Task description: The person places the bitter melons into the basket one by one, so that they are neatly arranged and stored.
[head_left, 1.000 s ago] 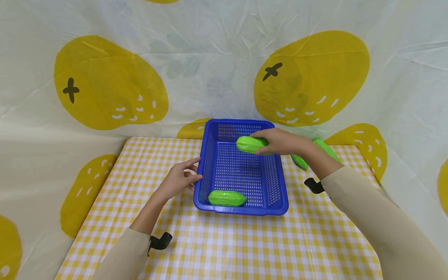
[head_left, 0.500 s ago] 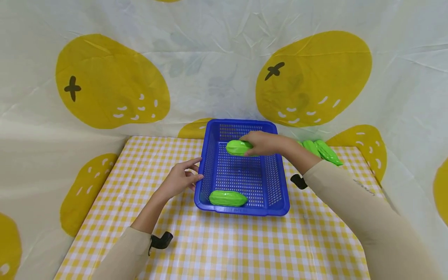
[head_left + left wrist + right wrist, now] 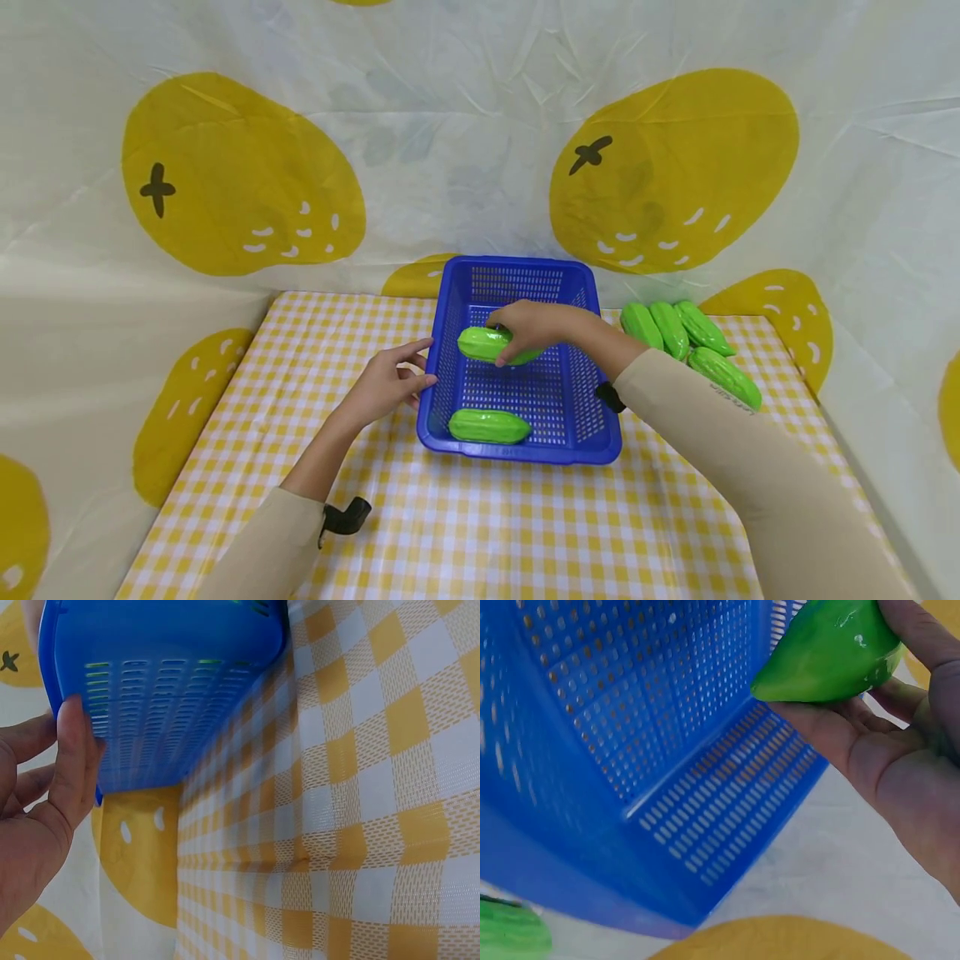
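A blue plastic basket (image 3: 517,452) with slotted walls stands on the table. Over its interior my right hand (image 3: 528,325) grips a glossy, long green ridged fruit (image 3: 480,343), held lengthwise with the thumb on the near side. Seen from the right wrist, the fruit's pointed end (image 3: 810,671) juts out past the fingers. A second green ridged fruit (image 3: 489,426) lies inside along the basket's near wall. At the left side of the basket, my left hand (image 3: 384,383) touches the rim with index finger and thumb; in the left wrist view its fingers (image 3: 71,750) rest against the outer wall.
Several more green ridged fruits (image 3: 667,329) lie in a group on the table right of the basket, partly beside the right forearm. A yellow-checked cloth (image 3: 480,533) covers the table. A pale curtain (image 3: 450,167) with yellow fruit prints hangs close behind the basket.
My right hand has moved left and nearer over the basket with the green fruit. The forearm's shift uncovers more of the fruits on the right. The left hand stays at the rim.
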`<state>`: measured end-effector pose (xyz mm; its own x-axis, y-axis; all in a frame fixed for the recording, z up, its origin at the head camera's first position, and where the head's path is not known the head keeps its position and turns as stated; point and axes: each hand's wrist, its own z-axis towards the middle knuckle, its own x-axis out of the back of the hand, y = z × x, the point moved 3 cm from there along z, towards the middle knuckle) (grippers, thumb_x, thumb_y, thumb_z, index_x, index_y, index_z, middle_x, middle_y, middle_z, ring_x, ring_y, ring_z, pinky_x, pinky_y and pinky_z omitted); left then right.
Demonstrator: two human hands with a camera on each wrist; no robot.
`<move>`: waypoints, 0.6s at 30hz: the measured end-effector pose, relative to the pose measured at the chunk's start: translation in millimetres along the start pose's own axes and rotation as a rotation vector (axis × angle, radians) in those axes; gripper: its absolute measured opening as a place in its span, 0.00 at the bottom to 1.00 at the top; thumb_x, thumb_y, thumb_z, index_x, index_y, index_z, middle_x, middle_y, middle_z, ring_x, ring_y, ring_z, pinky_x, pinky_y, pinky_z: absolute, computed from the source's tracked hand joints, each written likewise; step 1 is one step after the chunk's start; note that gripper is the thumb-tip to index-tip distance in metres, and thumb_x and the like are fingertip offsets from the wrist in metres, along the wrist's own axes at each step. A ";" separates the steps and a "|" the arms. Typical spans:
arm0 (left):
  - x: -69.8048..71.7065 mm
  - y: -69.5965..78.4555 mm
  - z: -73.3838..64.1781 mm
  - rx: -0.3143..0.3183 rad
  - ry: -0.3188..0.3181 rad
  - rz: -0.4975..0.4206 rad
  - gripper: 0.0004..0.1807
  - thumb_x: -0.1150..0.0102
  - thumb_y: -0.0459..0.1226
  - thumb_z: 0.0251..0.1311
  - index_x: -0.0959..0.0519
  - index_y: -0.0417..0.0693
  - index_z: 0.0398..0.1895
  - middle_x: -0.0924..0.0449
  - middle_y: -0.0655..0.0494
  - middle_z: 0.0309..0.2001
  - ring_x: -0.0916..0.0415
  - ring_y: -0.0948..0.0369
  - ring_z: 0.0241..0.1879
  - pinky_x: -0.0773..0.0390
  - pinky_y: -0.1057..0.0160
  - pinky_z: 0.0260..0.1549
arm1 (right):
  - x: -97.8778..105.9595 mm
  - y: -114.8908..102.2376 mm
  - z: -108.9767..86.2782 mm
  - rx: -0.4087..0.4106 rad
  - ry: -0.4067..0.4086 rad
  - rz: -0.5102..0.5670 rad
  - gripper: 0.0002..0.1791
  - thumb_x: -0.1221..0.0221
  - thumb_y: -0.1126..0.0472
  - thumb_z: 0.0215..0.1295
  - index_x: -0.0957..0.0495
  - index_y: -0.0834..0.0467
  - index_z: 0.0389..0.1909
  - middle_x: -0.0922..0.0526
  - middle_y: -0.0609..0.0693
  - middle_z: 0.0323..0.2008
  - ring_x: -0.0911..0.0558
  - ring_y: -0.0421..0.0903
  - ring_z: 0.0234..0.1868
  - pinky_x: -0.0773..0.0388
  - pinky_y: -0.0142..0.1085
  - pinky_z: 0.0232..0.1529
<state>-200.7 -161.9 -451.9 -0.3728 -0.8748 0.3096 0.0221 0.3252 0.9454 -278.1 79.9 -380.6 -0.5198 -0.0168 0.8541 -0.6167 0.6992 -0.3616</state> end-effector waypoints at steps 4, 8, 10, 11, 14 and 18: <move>0.2 -1.0 0.2 0.004 0.001 -0.004 0.36 0.35 0.31 0.69 0.35 0.46 0.78 0.25 0.38 0.53 0.19 0.58 0.30 0.11 0.38 0.36 | -8.3 -3.4 7.7 -0.010 -0.048 -0.007 0.34 0.29 0.49 0.65 0.25 0.63 0.66 0.17 0.55 0.56 0.20 0.50 0.54 0.18 0.44 0.61; 0.4 -2.3 0.3 0.006 0.001 -0.009 0.36 0.35 0.31 0.69 0.35 0.46 0.78 0.25 0.38 0.53 0.19 0.58 0.30 0.11 0.38 0.36 | -16.9 -6.5 12.4 -0.028 -0.114 -0.019 0.34 0.28 0.47 0.64 0.26 0.57 0.66 0.18 0.53 0.57 0.21 0.50 0.57 0.20 0.45 0.64; 0.4 -2.6 0.4 0.007 0.000 -0.008 0.36 0.35 0.31 0.69 0.35 0.46 0.78 0.24 0.38 0.53 0.19 0.58 0.30 0.11 0.38 0.36 | -21.3 -7.0 14.7 -0.041 -0.143 -0.023 0.33 0.28 0.46 0.64 0.26 0.54 0.66 0.19 0.52 0.58 0.21 0.50 0.59 0.21 0.46 0.65; 0.4 -2.5 0.5 0.007 -0.001 -0.008 0.36 0.35 0.31 0.69 0.35 0.46 0.78 0.25 0.38 0.53 0.19 0.58 0.30 0.11 0.38 0.36 | -23.4 -7.3 15.9 -0.043 -0.151 -0.030 0.34 0.28 0.45 0.64 0.26 0.54 0.66 0.19 0.52 0.59 0.21 0.50 0.59 0.21 0.46 0.66; 0.6 -2.3 0.2 0.008 0.001 -0.011 0.35 0.36 0.31 0.69 0.35 0.46 0.78 0.25 0.38 0.53 0.19 0.58 0.30 0.11 0.38 0.35 | -28.6 -7.9 19.5 -0.058 -0.172 -0.028 0.34 0.28 0.44 0.63 0.26 0.53 0.66 0.20 0.51 0.59 0.22 0.50 0.61 0.22 0.47 0.67; 0.6 -1.7 0.0 0.010 0.000 -0.013 0.35 0.36 0.31 0.69 0.35 0.47 0.79 0.25 0.38 0.53 0.19 0.58 0.30 0.11 0.38 0.35 | -33.1 -7.9 22.7 -0.064 -0.180 -0.020 0.35 0.27 0.46 0.62 0.26 0.54 0.66 0.20 0.52 0.60 0.22 0.52 0.62 0.22 0.48 0.67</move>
<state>-201.0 -163.0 -453.3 -0.3726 -0.8792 0.2969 0.0079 0.3170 0.9484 -269.4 58.8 -414.5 -0.6083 -0.1548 0.7785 -0.5923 0.7414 -0.3154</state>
